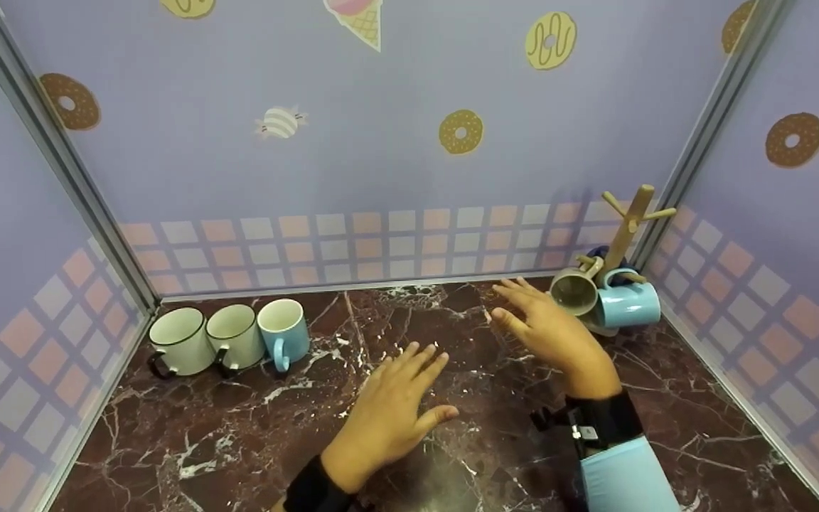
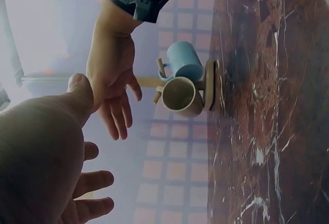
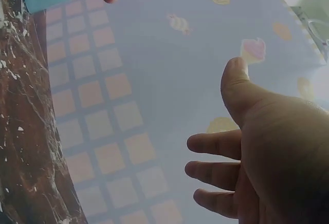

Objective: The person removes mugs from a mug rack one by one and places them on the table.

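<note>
My left hand (image 1: pixel 384 416) is held over the middle of the marble-patterned tabletop (image 1: pixel 253 448), fingers straight and thumb spread, holding nothing. Further right, my right hand (image 1: pixel 555 334) is also bare, its fingers extended, just left of a wooden mug tree (image 1: pixel 626 238). On the tree's lower pegs hang a beige mug (image 1: pixel 574 293), its mouth facing the front, and a light blue mug (image 1: pixel 630 306) lying sideways. In the left wrist view the beige mug (image 2: pixel 181 98) and the blue mug (image 2: pixel 184 59) hang near the tree's base (image 2: pixel 209 85). The upper pegs carry no mugs.
On the left stand two white mugs (image 1: pixel 189 348) with dark rims and handles, and beside them an upright light blue mug (image 1: pixel 290 341). Purple walls (image 1: pixel 381 171) with pink and white squares enclose the table at back and sides. Something dark blue (image 1: pixel 598 252) shows behind the tree.
</note>
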Demonstrator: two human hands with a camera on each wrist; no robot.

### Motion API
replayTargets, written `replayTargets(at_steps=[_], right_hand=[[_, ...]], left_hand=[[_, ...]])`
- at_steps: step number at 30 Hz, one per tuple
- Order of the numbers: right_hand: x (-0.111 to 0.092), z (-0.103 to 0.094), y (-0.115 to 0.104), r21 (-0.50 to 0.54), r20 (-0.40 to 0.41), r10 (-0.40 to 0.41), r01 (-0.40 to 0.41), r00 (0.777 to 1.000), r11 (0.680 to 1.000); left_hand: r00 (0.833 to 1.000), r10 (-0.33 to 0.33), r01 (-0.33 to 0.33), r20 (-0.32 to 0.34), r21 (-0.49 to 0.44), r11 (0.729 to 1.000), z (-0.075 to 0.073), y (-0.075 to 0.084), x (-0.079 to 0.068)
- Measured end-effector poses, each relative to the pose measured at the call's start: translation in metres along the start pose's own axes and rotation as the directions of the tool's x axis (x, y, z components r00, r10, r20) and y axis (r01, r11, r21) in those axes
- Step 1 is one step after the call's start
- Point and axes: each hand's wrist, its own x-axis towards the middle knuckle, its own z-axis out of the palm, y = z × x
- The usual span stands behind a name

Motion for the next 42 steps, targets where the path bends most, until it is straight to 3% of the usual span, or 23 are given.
replayTargets(at_steps=[15,22,27,30,35,42], right_hand=[[-0.001,-0.037,0.035,0.066,-0.164,0.147,-0.137,0.976,0.988],[0.006,-0.082,0.046,0.004,-0.124,0.239,-0.241,0.963,0.971],[0.022,-0.122,0.058,-0.029,-0.162,0.225,-0.233,0.961,0.972],[0.035,-0.141,0.068,-0.016,-0.253,0.216,-0.227,0.943,0.974],[0.05,-0.164,0.088,0.001,-0.355,0.272,-0.29,0.894,0.957],[0.055,-0.185,0.115,0.087,-0.245,0.42,-0.411,0.874,0.907]], left_hand=[[0.999,0.015,-0.016,0.043,0.023,1.0,0.009,0.011,0.004],[0.996,0.041,-0.044,0.075,0.04,0.998,0.011,0.021,0.0],[0.995,0.067,-0.07,0.076,0.044,0.997,0.014,0.024,-0.001],[0.994,0.083,-0.087,0.068,0.047,0.995,0.015,0.024,-0.001],[0.993,0.097,-0.101,0.064,0.054,0.993,0.015,0.024,-0.001],[0.986,0.127,-0.128,0.106,0.003,0.992,0.013,0.029,-0.007]])
